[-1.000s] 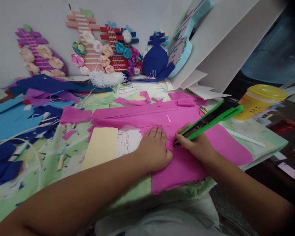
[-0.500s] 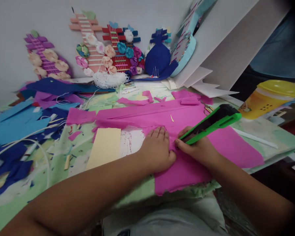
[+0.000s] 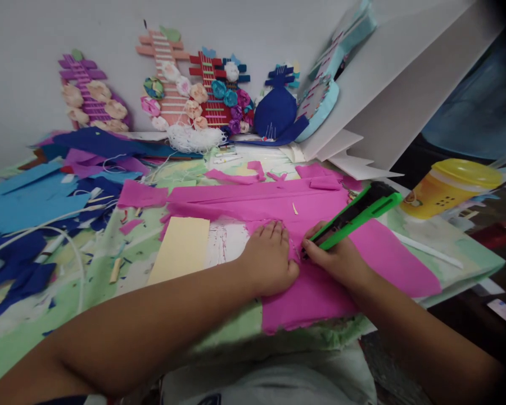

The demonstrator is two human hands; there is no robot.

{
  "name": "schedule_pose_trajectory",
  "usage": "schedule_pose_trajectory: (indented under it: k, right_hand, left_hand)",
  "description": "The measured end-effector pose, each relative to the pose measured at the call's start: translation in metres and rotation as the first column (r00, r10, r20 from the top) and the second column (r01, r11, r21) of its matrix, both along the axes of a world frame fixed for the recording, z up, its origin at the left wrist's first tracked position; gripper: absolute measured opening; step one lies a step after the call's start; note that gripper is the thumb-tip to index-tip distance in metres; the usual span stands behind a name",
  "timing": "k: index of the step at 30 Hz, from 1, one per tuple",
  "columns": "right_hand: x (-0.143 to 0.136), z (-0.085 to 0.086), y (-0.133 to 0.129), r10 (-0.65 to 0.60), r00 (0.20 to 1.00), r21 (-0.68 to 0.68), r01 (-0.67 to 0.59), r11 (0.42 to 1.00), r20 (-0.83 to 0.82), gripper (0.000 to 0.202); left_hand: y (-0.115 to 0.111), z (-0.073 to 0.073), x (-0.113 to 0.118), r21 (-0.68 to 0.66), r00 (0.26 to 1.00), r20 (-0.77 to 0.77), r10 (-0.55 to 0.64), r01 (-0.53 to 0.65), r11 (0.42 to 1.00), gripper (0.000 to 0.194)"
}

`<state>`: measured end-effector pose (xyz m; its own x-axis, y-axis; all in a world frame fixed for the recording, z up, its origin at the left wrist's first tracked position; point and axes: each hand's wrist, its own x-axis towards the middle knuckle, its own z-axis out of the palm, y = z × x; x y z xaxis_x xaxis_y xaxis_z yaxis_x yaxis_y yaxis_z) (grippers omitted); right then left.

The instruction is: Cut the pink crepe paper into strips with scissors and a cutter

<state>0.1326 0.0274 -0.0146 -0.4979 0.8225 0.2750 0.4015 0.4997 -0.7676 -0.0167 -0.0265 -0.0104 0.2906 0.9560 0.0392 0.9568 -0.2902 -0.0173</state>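
My left hand lies flat on a sheet of bright pink crepe paper, its fingers stretched away from me. Just to its right, my right hand is closed around a green and black utility knife. The knife slants down toward the paper between my hands; its blade tip is hidden by my fingers. Left of my left hand show a white, pink-streaked board and a cream card. A small pale sliver rests on the pink paper beyond my hands.
Flower-trimmed paper guitars, one of them red, lean on the wall. Blue paper scraps and a white cord crowd the left. A yellow cup stands at right, near white boards. Pink strips lie at the back.
The camera view has shifted slightly, so the background sits a little differently. My left hand and the utility knife in my right hand stay almost in the same place on the pink paper.
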Motion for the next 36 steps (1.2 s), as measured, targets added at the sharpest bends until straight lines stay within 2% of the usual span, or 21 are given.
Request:
schedule_pose_trajectory:
  k: [5,10,18,30,36]
  right_hand:
    - [-0.0018,-0.0014,0.0002,0.052,0.999,0.01,-0.052,0.999,-0.015,0.007]
    - [-0.0039,0.0014,0.0001,0.075,0.997,-0.048,-0.076,0.996,-0.022,0.008]
    - [0.0027,0.0061,0.0012,-0.039,0.997,-0.248,0.023,0.968,-0.059,0.019]
    - [-0.0016,0.0044,0.0007,0.066,0.998,-0.123,-0.067,0.99,-0.007,0.007]
    - [-0.0016,0.0028,-0.0008,0.081,0.997,-0.076,-0.081,0.994,-0.004,0.008]
  left_hand:
    - [0.0003,0.0003,-0.0003,0.002,1.0,0.009,-0.01,0.01,1.0,0.062]
    - [0.0002,-0.0001,-0.0008,0.0,1.0,0.019,-0.016,0.016,1.0,0.062]
    - [-0.0004,0.0028,0.0011,-0.043,1.0,-0.019,0.006,-0.007,0.999,0.061]
    - [-0.0001,0.0001,0.0002,-0.013,1.0,-0.009,-0.011,0.011,1.0,0.062]
    - [-0.0005,0.0008,-0.0001,0.007,1.0,0.009,-0.018,0.018,1.0,0.061]
